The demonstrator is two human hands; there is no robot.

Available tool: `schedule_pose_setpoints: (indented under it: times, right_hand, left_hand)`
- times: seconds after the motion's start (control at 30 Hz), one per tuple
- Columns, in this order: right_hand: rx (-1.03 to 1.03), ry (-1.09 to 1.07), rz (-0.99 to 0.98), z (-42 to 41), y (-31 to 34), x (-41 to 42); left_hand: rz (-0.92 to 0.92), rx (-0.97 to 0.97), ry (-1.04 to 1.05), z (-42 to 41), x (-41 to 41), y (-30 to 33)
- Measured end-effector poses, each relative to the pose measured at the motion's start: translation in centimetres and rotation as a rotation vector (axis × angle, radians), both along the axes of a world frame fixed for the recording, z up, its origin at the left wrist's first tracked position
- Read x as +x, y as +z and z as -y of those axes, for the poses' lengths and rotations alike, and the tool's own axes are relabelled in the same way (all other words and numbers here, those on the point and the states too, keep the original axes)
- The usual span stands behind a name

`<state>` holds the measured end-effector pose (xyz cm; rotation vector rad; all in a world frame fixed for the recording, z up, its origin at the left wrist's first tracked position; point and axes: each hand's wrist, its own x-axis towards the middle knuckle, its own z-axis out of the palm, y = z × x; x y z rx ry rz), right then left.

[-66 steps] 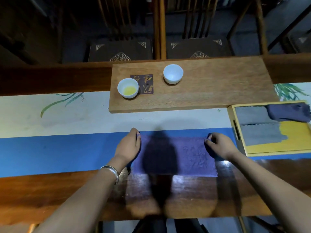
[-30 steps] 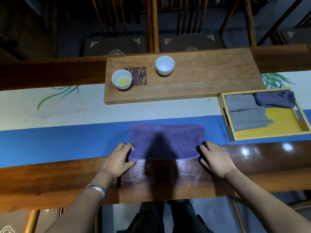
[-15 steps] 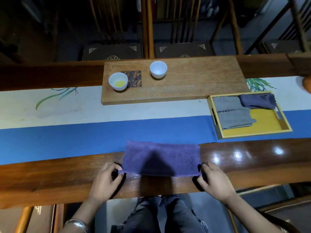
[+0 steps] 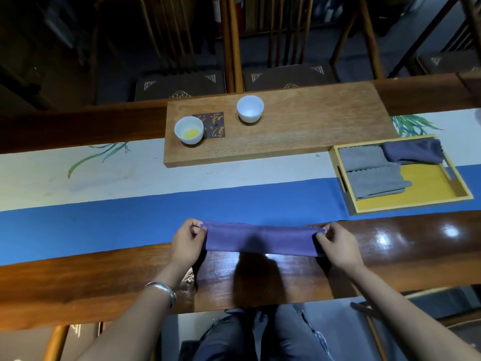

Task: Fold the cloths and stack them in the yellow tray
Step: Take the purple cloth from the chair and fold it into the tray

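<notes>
Purple terry cloth (image 4: 263,239) is folded into a narrow horizontal strip with its long axis running from 9 o'clock to 3 o'clock, parallel to the near table edge. It lies at the boundary between the blue band of the table runner (image 4: 104,220) and the glossy dark wooden table (image 4: 260,280).

The left hand (image 4: 188,242), with a silver bangle (image 4: 162,290) on the wrist, pinches the cloth's 9 o'clock end between thumb and fingers. The right hand (image 4: 337,243) pinches the 3 o'clock end in the same manner. Both grips are closed on the cloth.

Compared with half a second ago, the cloth is narrower from front to back: its near edge has been brought up over the far edge, and both hands have moved from the near corners to the far ones.

At 11 o'clock, a rectangular wooden board (image 4: 312,126) carries a white cup holding yellow liquid (image 4: 189,130), a dark patterned square coaster (image 4: 212,125) touching that cup, and a white cup (image 4: 250,109) further right. At 2 o'clock, the yellow rectangular tray (image 4: 426,186) contains two folded grey cloths (image 4: 374,175) along its left side and one dark purple cloth (image 4: 413,152) at the far right corner. The tray is well apart from the hands, with open runner between them. Wooden chairs (image 4: 286,74) stand beyond the table at 12 o'clock.
</notes>
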<state>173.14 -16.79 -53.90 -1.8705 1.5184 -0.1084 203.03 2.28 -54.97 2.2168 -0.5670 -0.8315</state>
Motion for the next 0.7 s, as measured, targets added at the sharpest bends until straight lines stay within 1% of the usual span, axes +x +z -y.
schedule_pose_setpoints:
  times: [0.1,0.2,0.3,0.37,0.47,0.57,0.7]
  right_hand:
    - [-0.019,0.023,-0.078,0.5,-0.8,0.6]
    - [-0.021,0.016,-0.136,0.3,-1.3,0.6]
    - [-0.029,-0.057,-0.189,-0.4,-1.4,0.1]
    - [-0.044,-0.069,-0.206,-1.1,-1.3,-0.3]
    - [-0.077,-0.095,-0.165,-2.5,-0.7,-0.4]
    - [-0.115,-0.105,-0.064,-4.2,0.4,0.6]
    - [-0.032,0.017,0.074,-6.5,1.2,3.3]
  left_hand:
    - [0.028,0.062,-0.011,0.6,0.5,-1.0]
    - [-0.001,0.053,0.014,1.0,0.6,-1.5]
    - [0.041,0.106,0.090,0.3,0.9,-1.9]
    - [0.075,0.139,0.160,-0.6,1.3,-1.9]
    - [0.032,0.157,0.217,-1.8,1.8,-1.5]
    - [0.006,0.174,0.172,-3.3,1.9,-1.5]
    - [-0.079,0.111,0.159,-3.2,0.3,-1.0]
